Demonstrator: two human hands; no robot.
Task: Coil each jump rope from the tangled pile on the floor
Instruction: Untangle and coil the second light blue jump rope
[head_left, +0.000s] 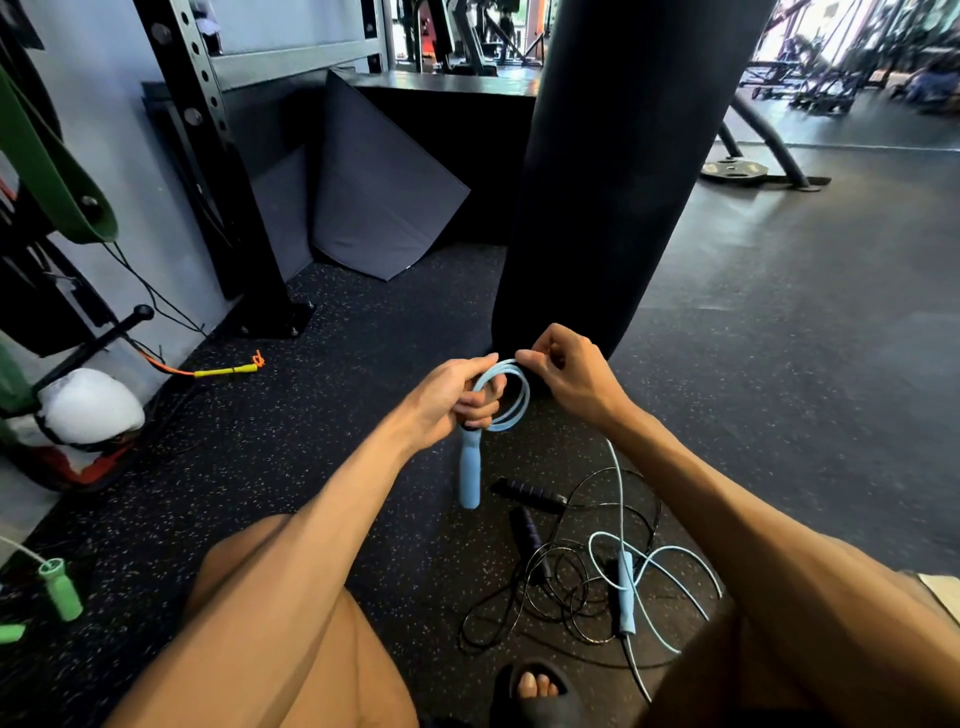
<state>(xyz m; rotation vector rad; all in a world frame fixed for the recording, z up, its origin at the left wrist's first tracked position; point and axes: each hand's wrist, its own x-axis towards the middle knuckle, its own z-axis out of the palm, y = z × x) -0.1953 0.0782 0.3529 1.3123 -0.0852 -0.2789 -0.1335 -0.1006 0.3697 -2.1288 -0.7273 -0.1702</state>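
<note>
Lt blue rope (524, 402); blk rope (525, 491); floor (260, 467) blk w/ pale specks; green handle (61, 590); yellow handle (226, 371).

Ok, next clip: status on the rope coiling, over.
Left hand grips blue rope coil, one handle hanging. Right hand pinches the top loop. Loose blue end lies tangled with black rope on floor.

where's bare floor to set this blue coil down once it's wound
Bare floor lies left of the left hand, between the yellow handle and the green handle. More lies right of the bag, past the right hand. Crowded: the tangle below the right hand, where the blue rope trails in.
</note>
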